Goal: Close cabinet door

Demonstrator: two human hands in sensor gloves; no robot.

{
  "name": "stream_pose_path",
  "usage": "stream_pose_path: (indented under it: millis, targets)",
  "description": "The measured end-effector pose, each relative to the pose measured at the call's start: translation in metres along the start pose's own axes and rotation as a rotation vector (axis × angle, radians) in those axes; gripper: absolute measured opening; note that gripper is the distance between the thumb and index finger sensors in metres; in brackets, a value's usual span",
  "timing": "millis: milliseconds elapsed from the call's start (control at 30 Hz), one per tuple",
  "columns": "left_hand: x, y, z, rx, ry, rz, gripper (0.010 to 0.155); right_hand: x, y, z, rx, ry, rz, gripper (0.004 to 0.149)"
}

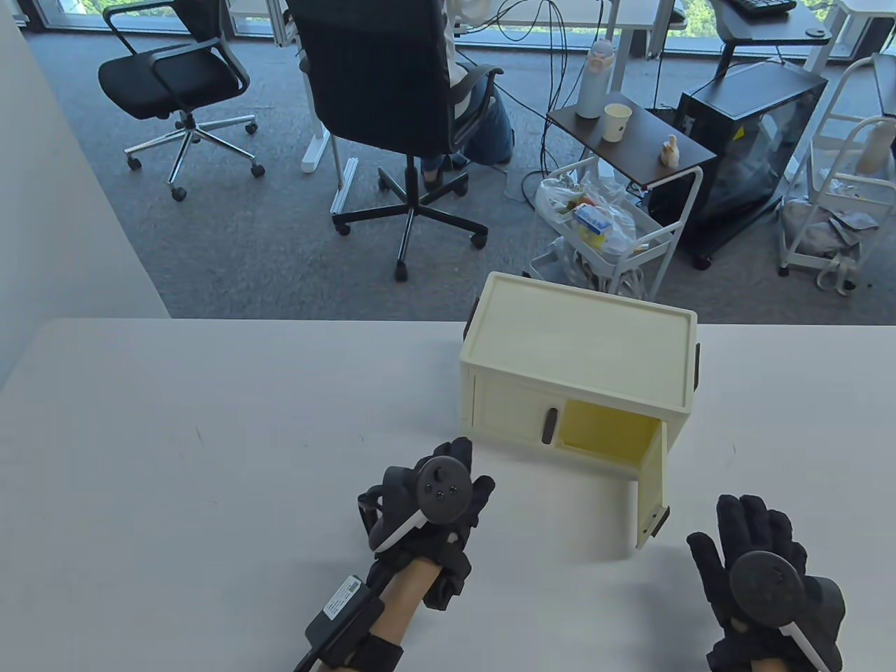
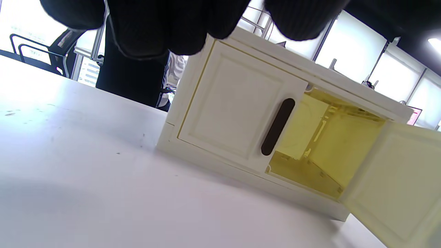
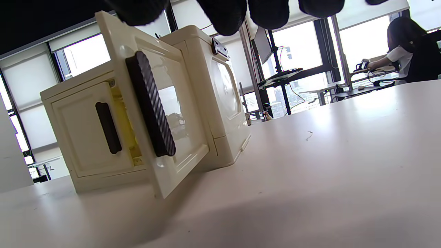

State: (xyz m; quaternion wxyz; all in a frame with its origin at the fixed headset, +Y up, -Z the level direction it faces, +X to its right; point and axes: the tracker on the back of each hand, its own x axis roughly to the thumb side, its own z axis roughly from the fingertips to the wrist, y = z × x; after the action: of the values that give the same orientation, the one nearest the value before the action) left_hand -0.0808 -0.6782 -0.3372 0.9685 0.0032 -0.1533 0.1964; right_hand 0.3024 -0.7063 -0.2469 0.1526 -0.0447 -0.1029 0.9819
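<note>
A small cream cabinet (image 1: 581, 336) stands on the white table (image 1: 210, 455). Its left door (image 1: 511, 413) is closed, with a dark handle (image 1: 548, 425). Its right door (image 1: 649, 483) stands swung out toward me, showing the yellow inside (image 1: 602, 427); its dark handle (image 1: 660, 519) is on the front edge. My left hand (image 1: 448, 490) rests on the table in front of the closed door, holding nothing. My right hand (image 1: 756, 553) lies flat to the right of the open door, apart from it. The left wrist view shows the cabinet (image 2: 241, 103) and open door (image 2: 396, 182); the right wrist view shows the door handle (image 3: 151, 103).
The cabinet sits near the table's far edge. Beyond the table are office chairs (image 1: 392, 105), a white cart (image 1: 616, 224) with bags, and a black computer case (image 1: 749, 140). A white wall panel (image 1: 56, 175) stands at the left.
</note>
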Motion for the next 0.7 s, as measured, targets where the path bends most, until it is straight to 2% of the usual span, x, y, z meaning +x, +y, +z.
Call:
stream_pose_path:
  millis: [133, 333, 700]
  targets:
    - [-0.014, 0.005, 0.026, 0.046, -0.008, -0.043, 0.070, 0.003, -0.001, 0.003, -0.004, -0.013, 0.007, 0.071]
    - [-0.030, 0.003, 0.059, 0.089, -0.032, -0.250, 0.072, 0.003, 0.001, 0.002, 0.001, -0.021, 0.019, 0.071]
    - [-0.058, 0.005, 0.077, 0.112, -0.003, -0.269, 0.072, 0.005, 0.002, 0.001, -0.030, -0.039, 0.070, 0.068]
